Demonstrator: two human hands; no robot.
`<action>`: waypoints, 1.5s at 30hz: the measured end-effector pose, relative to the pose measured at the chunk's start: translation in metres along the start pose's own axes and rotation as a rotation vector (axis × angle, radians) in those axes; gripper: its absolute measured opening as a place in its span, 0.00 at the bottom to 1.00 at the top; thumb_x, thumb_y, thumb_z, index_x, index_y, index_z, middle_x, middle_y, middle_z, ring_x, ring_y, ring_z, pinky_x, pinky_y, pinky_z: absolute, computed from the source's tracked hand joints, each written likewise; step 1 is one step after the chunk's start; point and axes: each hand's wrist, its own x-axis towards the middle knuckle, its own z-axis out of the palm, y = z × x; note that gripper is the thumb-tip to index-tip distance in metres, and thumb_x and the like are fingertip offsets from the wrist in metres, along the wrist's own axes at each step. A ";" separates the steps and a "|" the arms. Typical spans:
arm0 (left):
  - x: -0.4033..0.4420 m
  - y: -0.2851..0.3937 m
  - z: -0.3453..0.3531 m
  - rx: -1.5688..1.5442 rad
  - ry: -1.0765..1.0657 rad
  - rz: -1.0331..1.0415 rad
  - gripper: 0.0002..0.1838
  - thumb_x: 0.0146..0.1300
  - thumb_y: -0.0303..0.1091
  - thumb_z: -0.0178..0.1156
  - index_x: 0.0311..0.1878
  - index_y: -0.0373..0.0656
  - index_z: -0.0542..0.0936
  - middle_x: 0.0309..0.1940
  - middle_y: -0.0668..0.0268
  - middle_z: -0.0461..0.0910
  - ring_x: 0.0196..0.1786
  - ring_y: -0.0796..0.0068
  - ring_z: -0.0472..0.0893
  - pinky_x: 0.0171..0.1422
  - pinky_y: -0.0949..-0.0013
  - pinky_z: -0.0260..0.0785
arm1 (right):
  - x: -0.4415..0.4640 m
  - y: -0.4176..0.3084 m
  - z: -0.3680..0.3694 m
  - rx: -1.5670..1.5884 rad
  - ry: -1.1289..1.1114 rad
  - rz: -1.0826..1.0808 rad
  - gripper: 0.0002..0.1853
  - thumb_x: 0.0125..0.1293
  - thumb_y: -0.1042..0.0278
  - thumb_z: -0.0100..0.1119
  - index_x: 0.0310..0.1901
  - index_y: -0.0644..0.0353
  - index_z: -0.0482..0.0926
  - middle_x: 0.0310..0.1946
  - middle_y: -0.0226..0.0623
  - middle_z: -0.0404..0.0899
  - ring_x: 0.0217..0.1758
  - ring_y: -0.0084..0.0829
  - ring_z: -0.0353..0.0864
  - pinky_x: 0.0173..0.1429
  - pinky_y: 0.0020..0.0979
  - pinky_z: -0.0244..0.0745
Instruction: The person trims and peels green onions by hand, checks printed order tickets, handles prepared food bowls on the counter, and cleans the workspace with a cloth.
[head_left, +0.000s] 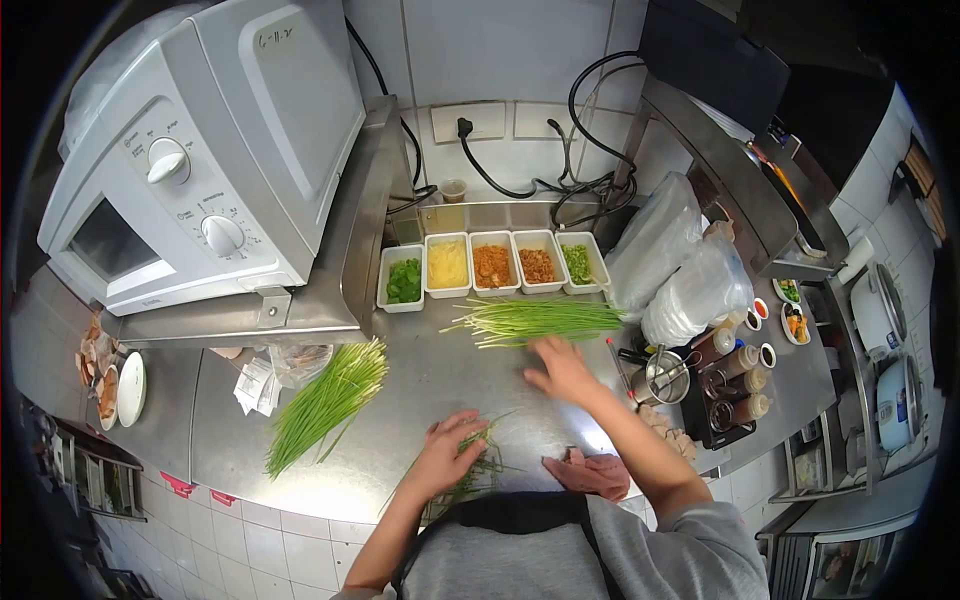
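My left hand [450,455] is low over the steel counter near its front edge, fingers apart and slightly bent, touching or just above a loose heap of thin green scraps [480,468]. Part of that heap is hidden behind the hand and my body. My right hand [563,372] is open, thumb held away from the fingers, and nothing shows in it. Its fingertips reach the near side of a bundle of long green chives [540,322] lying crosswise. A second, larger bundle of chives [330,405] lies slantwise to the left.
Several white tubs [402,307] of chopped ingredients line the back. A microwave [200,170] stands on a shelf at left. To the right are plastic bags [660,240], a metal pot [660,378] and sauce bottles [750,381]. A reddish cloth [590,474] lies near the front edge.
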 end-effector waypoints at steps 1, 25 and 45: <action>0.010 -0.001 0.001 -0.039 0.013 0.031 0.15 0.61 0.34 0.56 0.51 0.45 0.77 0.55 0.60 0.72 0.60 0.58 0.70 0.65 0.59 0.58 | -0.024 -0.001 -0.010 0.131 -0.232 0.025 0.23 0.53 0.56 0.63 0.48 0.57 0.73 0.47 0.46 0.73 0.55 0.46 0.68 0.58 0.43 0.63; 0.201 -0.078 0.061 0.119 -0.157 0.239 0.20 0.60 0.26 0.51 0.58 0.43 0.71 0.64 0.57 0.63 0.66 0.56 0.63 0.69 0.61 0.55 | -0.020 0.048 0.048 -0.233 0.104 0.280 0.32 0.63 0.54 0.49 0.66 0.59 0.58 0.69 0.46 0.50 0.72 0.48 0.46 0.70 0.48 0.48; -0.046 -0.053 -0.007 -0.295 0.512 -0.205 0.09 0.61 0.26 0.55 0.43 0.38 0.80 0.44 0.57 0.79 0.50 0.64 0.77 0.56 0.68 0.66 | 0.136 -0.073 0.127 0.069 -0.025 -0.522 0.32 0.55 0.84 0.42 0.65 0.58 0.60 0.66 0.40 0.60 0.71 0.35 0.55 0.75 0.35 0.47</action>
